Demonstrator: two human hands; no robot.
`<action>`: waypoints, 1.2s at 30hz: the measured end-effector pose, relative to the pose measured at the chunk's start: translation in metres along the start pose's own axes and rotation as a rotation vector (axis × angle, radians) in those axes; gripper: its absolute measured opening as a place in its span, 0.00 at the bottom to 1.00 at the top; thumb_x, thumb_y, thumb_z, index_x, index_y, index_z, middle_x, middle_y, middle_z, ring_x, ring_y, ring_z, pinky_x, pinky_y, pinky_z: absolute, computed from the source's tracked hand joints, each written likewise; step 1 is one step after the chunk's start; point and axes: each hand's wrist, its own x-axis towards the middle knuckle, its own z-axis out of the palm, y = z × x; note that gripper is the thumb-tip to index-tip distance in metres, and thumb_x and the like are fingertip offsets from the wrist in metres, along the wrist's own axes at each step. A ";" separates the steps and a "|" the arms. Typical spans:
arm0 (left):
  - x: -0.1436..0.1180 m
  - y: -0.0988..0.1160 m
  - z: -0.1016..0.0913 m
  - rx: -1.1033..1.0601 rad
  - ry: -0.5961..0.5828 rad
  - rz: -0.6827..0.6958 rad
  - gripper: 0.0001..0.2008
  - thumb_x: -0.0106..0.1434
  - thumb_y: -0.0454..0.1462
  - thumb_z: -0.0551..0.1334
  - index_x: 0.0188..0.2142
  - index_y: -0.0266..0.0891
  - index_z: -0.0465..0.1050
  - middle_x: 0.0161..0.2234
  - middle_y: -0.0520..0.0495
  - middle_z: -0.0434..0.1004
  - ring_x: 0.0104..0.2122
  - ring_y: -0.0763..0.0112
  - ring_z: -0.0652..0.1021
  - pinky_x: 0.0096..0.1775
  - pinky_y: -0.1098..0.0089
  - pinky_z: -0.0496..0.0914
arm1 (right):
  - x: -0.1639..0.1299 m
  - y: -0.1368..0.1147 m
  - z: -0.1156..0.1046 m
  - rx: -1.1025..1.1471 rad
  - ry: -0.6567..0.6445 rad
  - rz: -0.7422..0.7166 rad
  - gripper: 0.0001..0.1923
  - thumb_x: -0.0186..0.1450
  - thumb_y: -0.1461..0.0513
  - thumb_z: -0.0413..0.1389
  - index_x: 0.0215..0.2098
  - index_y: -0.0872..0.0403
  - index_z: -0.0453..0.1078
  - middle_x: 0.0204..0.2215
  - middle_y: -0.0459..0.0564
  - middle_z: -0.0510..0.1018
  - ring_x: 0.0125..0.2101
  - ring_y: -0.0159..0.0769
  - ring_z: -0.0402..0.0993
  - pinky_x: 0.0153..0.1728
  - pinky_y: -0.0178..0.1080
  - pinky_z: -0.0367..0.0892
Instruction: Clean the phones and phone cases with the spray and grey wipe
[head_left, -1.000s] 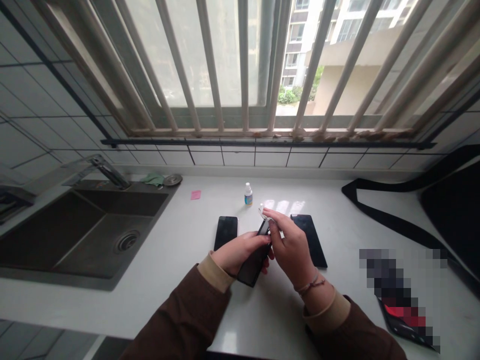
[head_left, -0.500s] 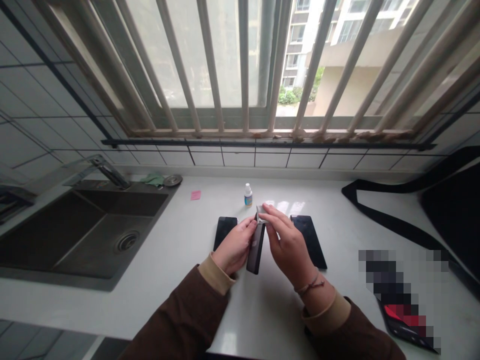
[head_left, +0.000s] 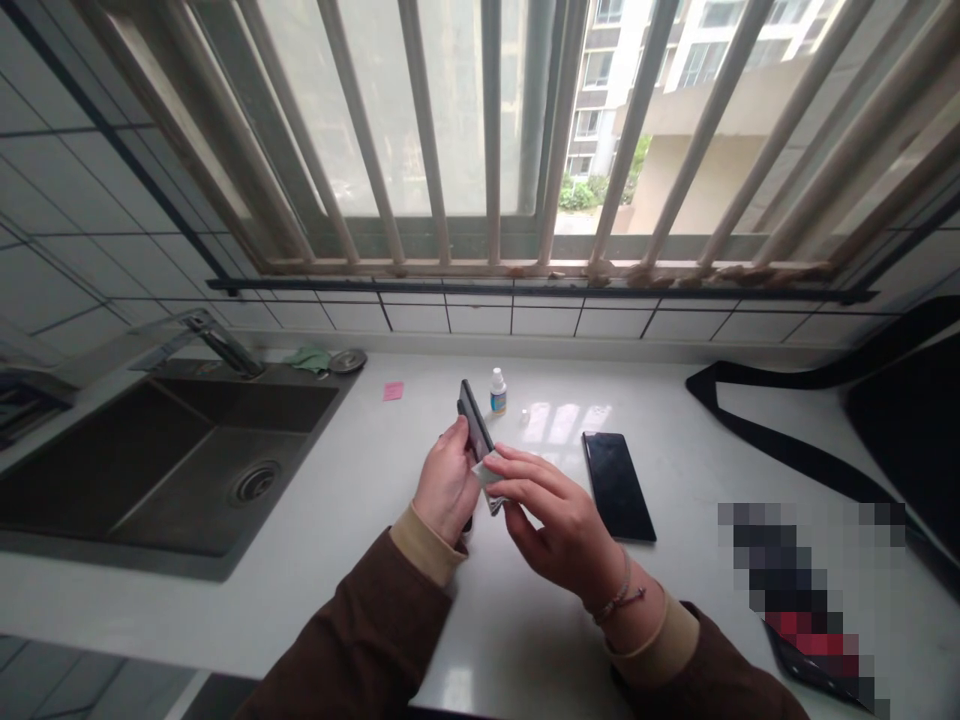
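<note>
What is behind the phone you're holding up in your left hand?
Behind the raised phone stands a small white dropper bottle on the counter. The left hand and phone cover the counter beneath them, so anything lying there cannot be seen.

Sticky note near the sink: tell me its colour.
Pink; the sticky note shows in the head view.

Two dark phones show: one (head_left: 473,423) held on edge in the left hand (head_left: 448,482), one (head_left: 617,484) lying flat to the right of the grip. One small wipe (head_left: 489,474) sits in the right hand (head_left: 559,520). One little bottle (head_left: 497,391) stands just beyond the grip; one pink note (head_left: 392,390) lies beyond and left.
</note>
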 end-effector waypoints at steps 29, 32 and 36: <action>-0.031 0.002 0.015 0.125 0.094 0.598 0.27 0.67 0.61 0.63 0.55 0.50 0.75 0.46 0.48 0.77 0.44 0.66 0.80 0.49 0.68 0.75 | -0.003 0.020 0.027 1.008 0.134 1.069 0.21 0.66 0.46 0.67 0.47 0.53 0.81 0.42 0.51 0.85 0.40 0.36 0.82 0.47 0.42 0.79; -0.027 0.005 0.012 0.144 0.121 0.586 0.28 0.66 0.63 0.62 0.55 0.49 0.74 0.45 0.49 0.76 0.42 0.67 0.81 0.46 0.69 0.75 | -0.002 0.016 0.023 1.093 0.036 1.066 0.20 0.66 0.48 0.67 0.45 0.55 0.81 0.42 0.51 0.85 0.39 0.34 0.81 0.45 0.39 0.79; -0.016 0.009 0.009 0.000 0.154 0.469 0.28 0.68 0.63 0.60 0.51 0.46 0.74 0.39 0.50 0.77 0.37 0.69 0.81 0.44 0.68 0.76 | 0.000 0.015 0.010 1.232 -0.077 1.114 0.18 0.67 0.50 0.66 0.45 0.56 0.81 0.39 0.54 0.86 0.38 0.37 0.84 0.44 0.40 0.79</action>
